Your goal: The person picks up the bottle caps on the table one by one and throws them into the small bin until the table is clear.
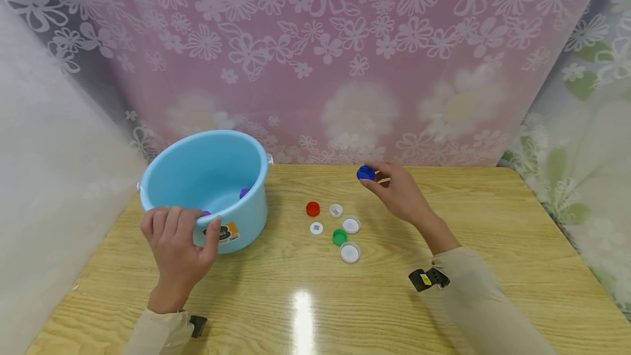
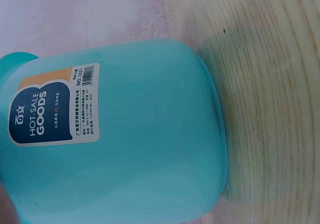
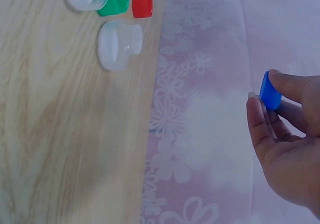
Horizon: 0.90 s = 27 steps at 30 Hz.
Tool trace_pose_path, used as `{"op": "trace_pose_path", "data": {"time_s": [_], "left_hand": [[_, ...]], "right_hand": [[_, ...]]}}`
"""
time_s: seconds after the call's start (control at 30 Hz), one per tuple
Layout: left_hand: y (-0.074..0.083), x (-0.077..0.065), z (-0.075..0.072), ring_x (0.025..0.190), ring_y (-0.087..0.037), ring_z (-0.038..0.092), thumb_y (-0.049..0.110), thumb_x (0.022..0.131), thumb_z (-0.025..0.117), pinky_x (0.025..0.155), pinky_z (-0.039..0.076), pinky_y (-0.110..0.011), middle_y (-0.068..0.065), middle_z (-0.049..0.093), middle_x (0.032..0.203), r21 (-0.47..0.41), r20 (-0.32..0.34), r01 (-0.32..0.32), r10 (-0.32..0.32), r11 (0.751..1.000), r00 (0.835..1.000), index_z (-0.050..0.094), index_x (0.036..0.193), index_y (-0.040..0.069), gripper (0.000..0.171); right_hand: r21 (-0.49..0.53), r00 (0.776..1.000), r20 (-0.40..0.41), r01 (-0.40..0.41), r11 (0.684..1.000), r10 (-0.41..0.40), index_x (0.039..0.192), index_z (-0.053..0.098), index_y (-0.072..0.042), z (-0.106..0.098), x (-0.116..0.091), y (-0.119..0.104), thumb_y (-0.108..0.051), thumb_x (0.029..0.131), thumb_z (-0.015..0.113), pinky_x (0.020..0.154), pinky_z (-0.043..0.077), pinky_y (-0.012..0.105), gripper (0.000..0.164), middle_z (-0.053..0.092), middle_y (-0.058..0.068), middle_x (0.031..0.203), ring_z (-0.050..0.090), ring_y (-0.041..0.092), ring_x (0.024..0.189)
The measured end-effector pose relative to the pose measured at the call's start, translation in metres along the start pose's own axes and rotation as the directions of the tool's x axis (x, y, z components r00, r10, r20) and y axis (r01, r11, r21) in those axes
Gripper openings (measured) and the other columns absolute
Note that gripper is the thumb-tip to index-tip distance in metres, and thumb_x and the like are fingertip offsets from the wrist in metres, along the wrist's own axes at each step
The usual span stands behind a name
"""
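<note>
My left hand grips the near rim of a light blue bucket, thumb against the outer wall beside its label. The bucket stands on the table and leans towards the left hand's side in the head view. Inside it lie purple pieces, partly hidden by the wall and the fingers. My right hand pinches a blue bottle cap between thumb and fingers, raised above the table. In the right wrist view the blue cap shows edge-on at the fingertips.
Between the hands, on the wooden table, lie a red cap, a green cap, small white caps and larger clear-rimmed white lids. A pink floral curtain hangs along the table's back edge.
</note>
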<state>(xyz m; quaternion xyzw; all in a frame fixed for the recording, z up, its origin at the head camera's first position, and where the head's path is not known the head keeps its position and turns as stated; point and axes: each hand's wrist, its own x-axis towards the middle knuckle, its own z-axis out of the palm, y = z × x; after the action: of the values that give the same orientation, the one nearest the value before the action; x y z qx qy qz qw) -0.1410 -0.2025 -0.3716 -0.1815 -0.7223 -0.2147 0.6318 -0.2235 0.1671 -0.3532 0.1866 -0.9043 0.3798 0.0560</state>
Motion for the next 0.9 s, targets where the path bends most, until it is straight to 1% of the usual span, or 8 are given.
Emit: {"op": "trace_pose_path", "data": {"time_s": [0.13, 0.33, 0.47, 0.6, 0.73, 0.9], "left_hand": [[0.0, 0.0, 0.0, 0.063, -0.037, 0.035, 0.044, 0.092, 0.052, 0.076, 0.023, -0.052, -0.012, 0.038, 0.059, 0.0, 0.002, -0.001, 0.001, 1.0, 1.0, 0.048, 0.067, 0.001, 0.049], [-0.001, -0.001, 0.0, 0.063, -0.037, 0.036, 0.044, 0.092, 0.052, 0.076, 0.024, -0.052, -0.012, 0.039, 0.06, 0.0, 0.009, -0.003, 0.003, 1.0, 1.0, 0.049, 0.068, 0.001, 0.05], [-0.001, -0.002, 0.0, 0.063, -0.037, 0.036, 0.044, 0.092, 0.052, 0.076, 0.024, -0.052, -0.012, 0.039, 0.06, 0.001, 0.009, 0.0, 0.0, 1.0, 1.0, 0.049, 0.068, 0.001, 0.05], [-0.001, -0.002, -0.001, 0.063, -0.037, 0.036, 0.045, 0.092, 0.052, 0.076, 0.024, -0.052, -0.012, 0.039, 0.06, 0.0, 0.006, 0.003, -0.003, 1.0, 1.0, 0.049, 0.068, 0.001, 0.05], [-0.001, -0.001, 0.001, 0.063, -0.037, 0.036, 0.044, 0.092, 0.053, 0.076, 0.024, -0.052, -0.012, 0.039, 0.059, -0.003, -0.004, -0.004, 0.004, 1.0, 1.0, 0.049, 0.068, 0.001, 0.05], [-0.001, 0.0, 0.001, 0.063, -0.037, 0.036, 0.044, 0.092, 0.053, 0.076, 0.024, -0.052, -0.012, 0.039, 0.059, -0.005, -0.011, -0.008, 0.008, 1.0, 1.0, 0.05, 0.068, 0.001, 0.049]], "right_hand": [[0.022, 0.999, -0.036, 0.035, 0.999, -0.034, 0.135, 0.052, -0.004, 0.001, 0.003, -0.01, -0.019, 0.093, 0.063, 0.083, 0.051, 0.041, 0.045, 0.055, 0.013, 0.115, 0.058, 0.025, 0.098], [0.071, 0.993, -0.074, 0.101, 0.992, -0.095, 0.135, 0.053, -0.004, 0.004, 0.01, -0.026, -0.018, 0.092, 0.065, 0.085, 0.051, 0.037, 0.047, 0.054, 0.012, 0.117, 0.058, 0.023, 0.099], [0.114, 0.986, -0.117, 0.136, 0.984, -0.123, 0.135, 0.053, -0.006, 0.008, 0.016, -0.035, -0.02, 0.091, 0.066, 0.085, 0.051, 0.035, 0.048, 0.056, 0.011, 0.115, 0.059, 0.021, 0.098], [0.155, 0.976, -0.154, 0.179, 0.972, -0.155, 0.132, 0.056, -0.006, 0.013, 0.021, -0.046, -0.019, 0.09, 0.067, 0.084, 0.051, 0.032, 0.045, 0.057, 0.009, 0.115, 0.06, 0.019, 0.097], [0.187, 0.97, -0.15, 0.22, 0.957, -0.193, 0.13, 0.057, -0.005, 0.017, 0.026, -0.058, -0.019, 0.09, 0.067, 0.084, 0.051, 0.03, 0.044, 0.057, 0.008, 0.117, 0.06, 0.017, 0.097], [0.2, 0.96, -0.142, 0.267, 0.942, -0.242, 0.129, 0.058, -0.006, 0.021, 0.032, -0.074, -0.02, 0.09, 0.067, 0.084, 0.051, 0.028, 0.042, 0.057, 0.006, 0.117, 0.06, 0.016, 0.096]]}}
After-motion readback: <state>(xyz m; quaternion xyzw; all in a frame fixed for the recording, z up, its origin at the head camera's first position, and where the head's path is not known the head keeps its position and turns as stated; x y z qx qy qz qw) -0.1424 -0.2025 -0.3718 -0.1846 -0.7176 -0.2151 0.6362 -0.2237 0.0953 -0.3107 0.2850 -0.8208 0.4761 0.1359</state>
